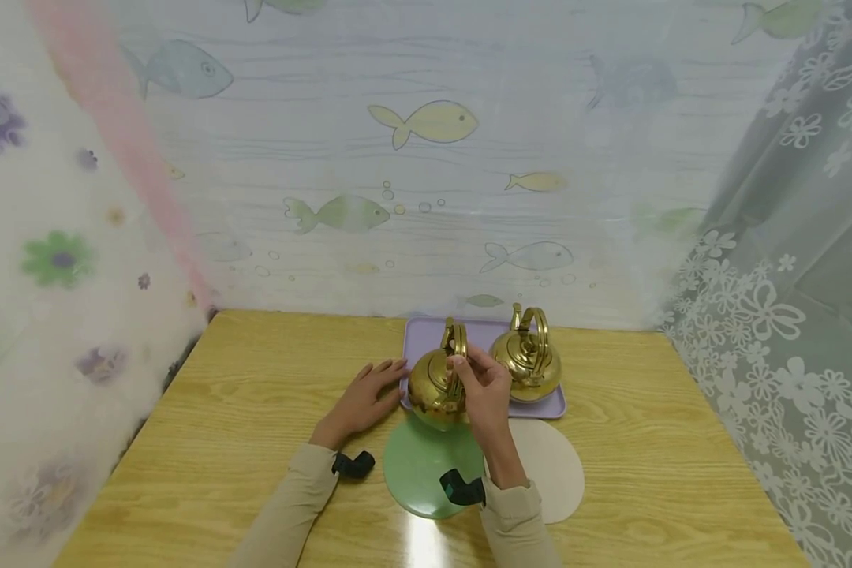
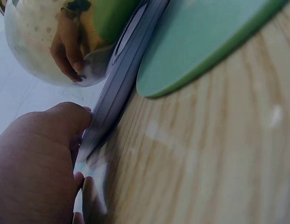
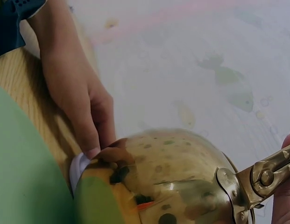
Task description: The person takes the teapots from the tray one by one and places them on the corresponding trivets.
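Observation:
My right hand grips the arched handle of a shiny brass kettle. In the right wrist view, the handle's riveted hinge shows close up, with fingers at the right edge. The kettle is over the front left of a lilac tray; I cannot tell whether its base touches the tray. My left hand lies at the tray's left edge with its fingers extended. In the left wrist view, its thumb touches the tray's side. A second brass kettle stands on the tray's right half.
A round green mat lies on the wooden table in front of the tray. Beside it, partly behind my right forearm, is a round cream mat. A fish-patterned curtain hangs behind the table.

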{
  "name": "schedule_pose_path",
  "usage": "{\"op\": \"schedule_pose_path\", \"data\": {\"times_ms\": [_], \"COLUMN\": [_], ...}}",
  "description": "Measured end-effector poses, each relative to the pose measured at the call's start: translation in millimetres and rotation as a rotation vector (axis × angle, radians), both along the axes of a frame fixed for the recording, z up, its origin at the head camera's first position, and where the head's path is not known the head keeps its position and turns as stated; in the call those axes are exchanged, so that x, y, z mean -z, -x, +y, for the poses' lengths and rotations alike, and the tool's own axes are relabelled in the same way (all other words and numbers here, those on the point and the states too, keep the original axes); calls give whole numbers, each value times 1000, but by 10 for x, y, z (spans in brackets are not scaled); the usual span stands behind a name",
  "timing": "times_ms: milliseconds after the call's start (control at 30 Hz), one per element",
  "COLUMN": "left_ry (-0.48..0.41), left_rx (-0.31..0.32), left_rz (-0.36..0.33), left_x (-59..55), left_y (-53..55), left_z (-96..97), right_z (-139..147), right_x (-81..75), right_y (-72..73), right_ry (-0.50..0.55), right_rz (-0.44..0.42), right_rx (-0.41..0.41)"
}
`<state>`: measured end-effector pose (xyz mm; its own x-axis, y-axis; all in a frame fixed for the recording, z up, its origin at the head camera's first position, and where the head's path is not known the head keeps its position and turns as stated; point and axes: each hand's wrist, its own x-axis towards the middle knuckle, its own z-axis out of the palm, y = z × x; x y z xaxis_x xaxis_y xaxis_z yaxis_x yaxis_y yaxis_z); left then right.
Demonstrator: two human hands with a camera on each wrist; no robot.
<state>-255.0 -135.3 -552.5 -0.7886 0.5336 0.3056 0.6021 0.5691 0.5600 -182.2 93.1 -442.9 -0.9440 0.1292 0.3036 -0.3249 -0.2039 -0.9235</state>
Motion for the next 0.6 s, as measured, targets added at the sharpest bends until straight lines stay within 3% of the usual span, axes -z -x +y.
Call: {"op": "schedule_pose_path", "data": {"times_ms": [600], "left_ry": [-14], "left_rx": [4], "left_rz": [-6], "left_x": [-41], "left_y": [-15], "left_z": [6], "right_z": [-38], "right_x": [-18], "right_y": [-98], "right_ry": [37], "right_rz": [10], "right_rx": [-24]}}
